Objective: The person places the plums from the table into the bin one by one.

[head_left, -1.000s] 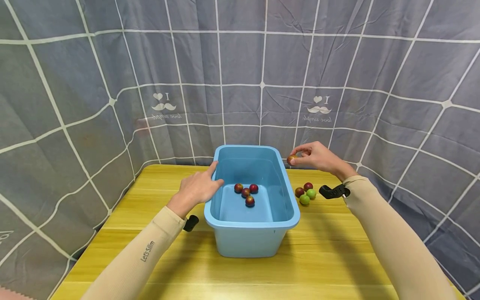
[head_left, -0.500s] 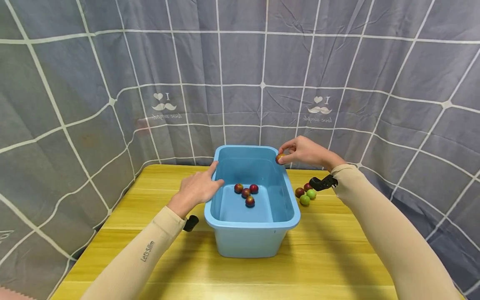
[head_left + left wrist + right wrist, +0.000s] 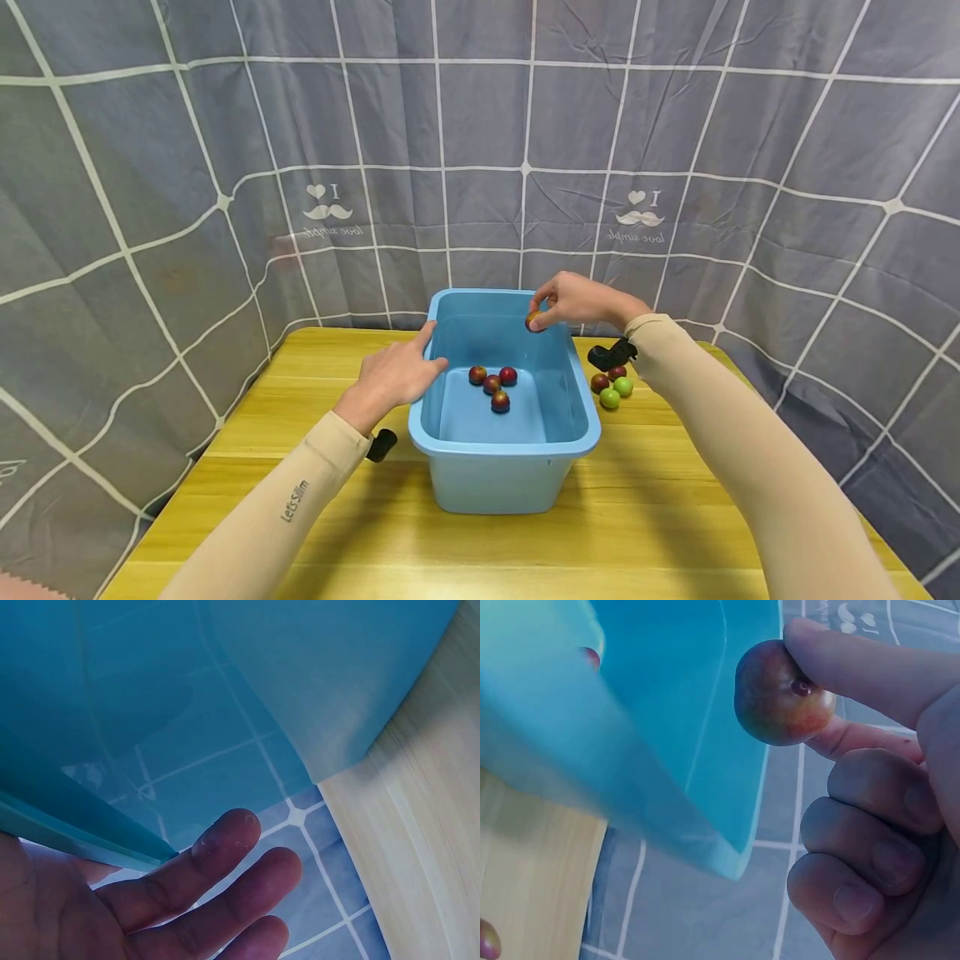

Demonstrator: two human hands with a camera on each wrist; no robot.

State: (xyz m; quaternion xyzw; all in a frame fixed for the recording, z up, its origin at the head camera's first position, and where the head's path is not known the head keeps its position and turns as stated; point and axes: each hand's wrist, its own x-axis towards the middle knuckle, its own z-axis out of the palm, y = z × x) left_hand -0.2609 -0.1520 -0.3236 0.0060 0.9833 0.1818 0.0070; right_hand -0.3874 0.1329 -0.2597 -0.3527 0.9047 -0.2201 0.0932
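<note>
Head view: the right hand is pinching a red-yellow fruit between thumb and forefinger over the blue tub's far rim, while the left hand, fingers straight, is resting against the tub's left rim.

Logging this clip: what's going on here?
A person's right hand pinches a small reddish fruit over the far end of a blue tub on a wooden table. The left hand rests on the tub's left rim. Four fruits lie inside; four more sit on the table to its right.
</note>
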